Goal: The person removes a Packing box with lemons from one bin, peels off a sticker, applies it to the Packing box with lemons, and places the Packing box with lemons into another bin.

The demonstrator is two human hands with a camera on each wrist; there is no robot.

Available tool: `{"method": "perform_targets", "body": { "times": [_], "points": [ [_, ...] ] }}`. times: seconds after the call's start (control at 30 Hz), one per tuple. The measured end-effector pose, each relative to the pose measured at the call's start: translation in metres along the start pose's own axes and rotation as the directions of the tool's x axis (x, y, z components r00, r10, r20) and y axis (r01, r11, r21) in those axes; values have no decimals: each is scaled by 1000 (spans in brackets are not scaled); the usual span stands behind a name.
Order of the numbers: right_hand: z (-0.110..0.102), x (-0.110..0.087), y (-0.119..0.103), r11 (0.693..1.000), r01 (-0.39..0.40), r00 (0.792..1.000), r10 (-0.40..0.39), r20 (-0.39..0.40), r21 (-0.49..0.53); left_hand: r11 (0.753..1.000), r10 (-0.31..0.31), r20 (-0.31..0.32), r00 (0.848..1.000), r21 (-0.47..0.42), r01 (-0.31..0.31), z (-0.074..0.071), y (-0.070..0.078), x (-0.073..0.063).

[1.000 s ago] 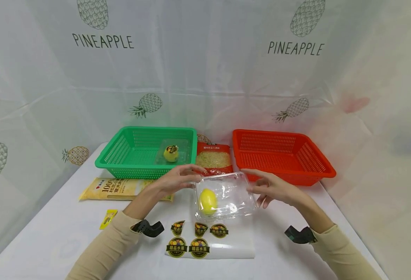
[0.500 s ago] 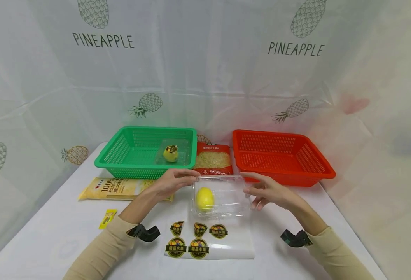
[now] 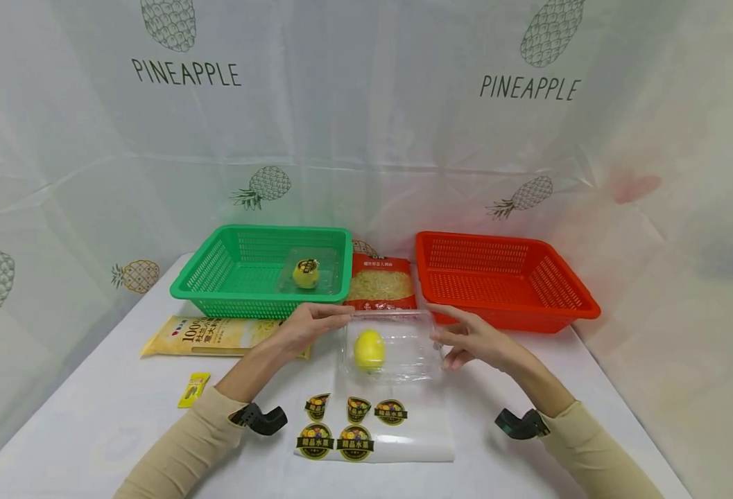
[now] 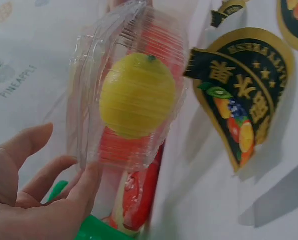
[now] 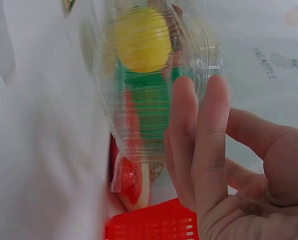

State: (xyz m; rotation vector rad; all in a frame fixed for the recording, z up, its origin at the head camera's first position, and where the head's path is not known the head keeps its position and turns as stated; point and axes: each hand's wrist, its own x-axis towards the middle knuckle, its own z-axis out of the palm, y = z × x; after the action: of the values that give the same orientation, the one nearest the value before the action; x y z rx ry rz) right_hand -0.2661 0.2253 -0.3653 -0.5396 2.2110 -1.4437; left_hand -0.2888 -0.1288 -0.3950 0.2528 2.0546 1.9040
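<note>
A clear plastic clamshell box with its lid down stands between my hands. Inside it, toward the left end, lies a yellow lemon. My left hand touches the box's left end. In the left wrist view its fingertips meet the rim, and the thumb stands away from it. At the opposite end is my right hand, its extended fingers against the rim in the right wrist view and its thumb apart.
A label sheet with several black-gold stickers lies in front. Behind stand a green basket, holding another boxed lemon, and a red basket. A red pasta bag, a yellow pasta bag and a small yellow packet lie around.
The box was tilted a second ago and now sits level, shifted slightly left. The right hand has moved a little left with it. The left hand has come slightly lower.
</note>
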Motion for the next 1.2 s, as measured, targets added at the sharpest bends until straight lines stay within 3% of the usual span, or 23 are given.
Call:
{"method": "perform_targets", "body": {
  "times": [0.33, 0.5, 0.9, 1.07, 1.2],
  "points": [
    [3, 10, 10, 1000, 3, 1000, -3, 14, -7, 998, -45, -27, 999, -56, 43, 3, -11, 7],
    [4, 18, 14, 1000, -15, 1000, 15, 8, -2, 996, -37, -17, 999, -81, 36, 2, -13, 11],
    [7, 28, 21, 1000, -22, 1000, 22, 2, -9, 997, -19, -4, 1000, 78, 19, 1, -17, 14],
    [9, 29, 20, 999, -26, 1000, 26, 5, -41, 971, 31, 44, 999, 234, -41, -3, -18, 11],
    [10, 29, 17, 997, -26, 1000, 25, -4, -72, 946, 85, 81, 993, 306, -106, -4, -15, 9]
  ]
}}
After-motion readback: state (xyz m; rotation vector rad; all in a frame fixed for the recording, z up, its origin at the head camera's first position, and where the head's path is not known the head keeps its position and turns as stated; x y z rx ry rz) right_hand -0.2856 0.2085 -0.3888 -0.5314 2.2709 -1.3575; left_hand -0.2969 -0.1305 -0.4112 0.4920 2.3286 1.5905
